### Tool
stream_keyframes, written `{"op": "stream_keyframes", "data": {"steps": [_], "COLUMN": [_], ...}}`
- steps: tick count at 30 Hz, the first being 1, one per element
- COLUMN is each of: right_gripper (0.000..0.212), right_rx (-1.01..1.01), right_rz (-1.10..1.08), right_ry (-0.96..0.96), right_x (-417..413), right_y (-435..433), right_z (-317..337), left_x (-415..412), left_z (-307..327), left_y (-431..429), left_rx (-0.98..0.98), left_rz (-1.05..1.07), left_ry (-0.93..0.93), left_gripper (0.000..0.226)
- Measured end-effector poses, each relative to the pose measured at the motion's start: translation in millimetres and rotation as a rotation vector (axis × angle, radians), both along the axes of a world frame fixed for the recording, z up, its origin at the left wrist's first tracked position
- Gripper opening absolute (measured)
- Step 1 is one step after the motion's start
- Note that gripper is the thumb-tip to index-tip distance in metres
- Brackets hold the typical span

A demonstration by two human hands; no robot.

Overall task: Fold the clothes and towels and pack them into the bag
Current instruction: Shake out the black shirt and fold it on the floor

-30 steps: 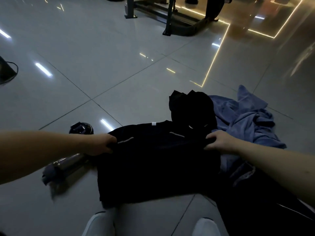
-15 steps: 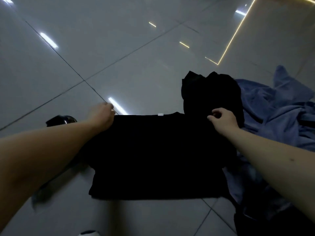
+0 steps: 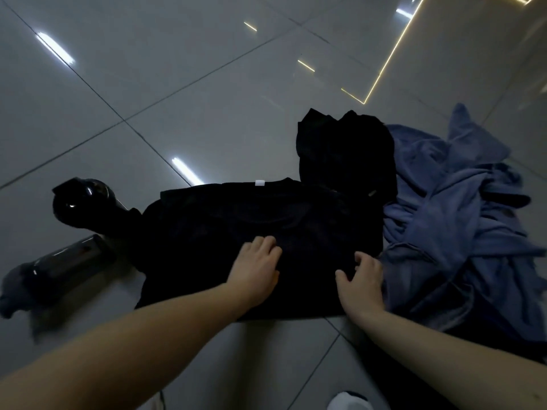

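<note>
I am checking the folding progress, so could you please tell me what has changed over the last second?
Both hands let go of the black shirt's shoulders and drew back toward the person. The left hand and right hand now rest on its lower half. The shirt lies spread on the floor. The folded black garment and blue towel beside it stayed put.
</note>
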State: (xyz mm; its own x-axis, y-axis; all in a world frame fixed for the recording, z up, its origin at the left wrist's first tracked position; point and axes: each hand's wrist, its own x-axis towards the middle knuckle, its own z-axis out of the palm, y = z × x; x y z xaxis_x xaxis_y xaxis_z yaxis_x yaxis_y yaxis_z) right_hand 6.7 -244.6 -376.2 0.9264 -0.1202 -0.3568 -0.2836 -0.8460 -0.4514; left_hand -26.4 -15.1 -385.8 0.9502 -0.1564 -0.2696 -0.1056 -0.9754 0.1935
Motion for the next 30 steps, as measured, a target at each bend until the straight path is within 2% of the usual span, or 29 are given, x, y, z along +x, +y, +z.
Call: {"op": "stream_keyframes", "data": {"steps": [4,9,11,14,17,21,24,25,27,28,30], "right_gripper": [0.040,0.056,0.048,0.034,0.068,0.081,0.105,0.097,0.048,0.033,0.025], "right_rx": [0.035,0.128,0.156,0.289,0.373,0.353,0.440,0.496,0.562,0.525,0.480], "right_rz": [-0.196,-0.512,-0.534,-0.631,-0.778,-0.979,-1.013,-1.050,-1.063,-1.003,-0.879], "right_ry": [0.135,0.398,0.474,0.489,0.390,0.278,0.307,0.307,0.319,0.305,0.244], "right_x": [-25,-21,-20,-23,-32,-38,-37,-36,-31,-28,-24], "right_y": [-11,-12,-9,0,1,6,0,-2,-4,-2,-2], "right_z": [-8,-25,-27,-29,-50,-51,-61,-64,-60,-50,-41], "left_x": [-20,-36,-37,-32,-17,26,61,71,82,84,82], "left_z": [-20,-44,-45,-39,-23,-3,10,12,13,12,12], "left_y": [-31,-36,-35,-41,-51,-67,-85,-90,-95,-97,-99], "left_rx": [0.012,0.086,0.085,0.090,0.095,-0.058,-0.346,-0.393,-0.396,-0.394,-0.426], "left_rz": [-0.006,-0.053,-0.049,-0.016,0.024,0.014,0.168,0.218,0.234,0.241,0.290], "left_ry": [0.110,0.112,0.109,0.142,0.126,-0.006,0.223,0.312,0.407,0.426,0.440], "left_gripper": [0.071,0.079,0.079,0.081,0.077,0.040,0.021,0.018,0.018,0.021,0.031]}}
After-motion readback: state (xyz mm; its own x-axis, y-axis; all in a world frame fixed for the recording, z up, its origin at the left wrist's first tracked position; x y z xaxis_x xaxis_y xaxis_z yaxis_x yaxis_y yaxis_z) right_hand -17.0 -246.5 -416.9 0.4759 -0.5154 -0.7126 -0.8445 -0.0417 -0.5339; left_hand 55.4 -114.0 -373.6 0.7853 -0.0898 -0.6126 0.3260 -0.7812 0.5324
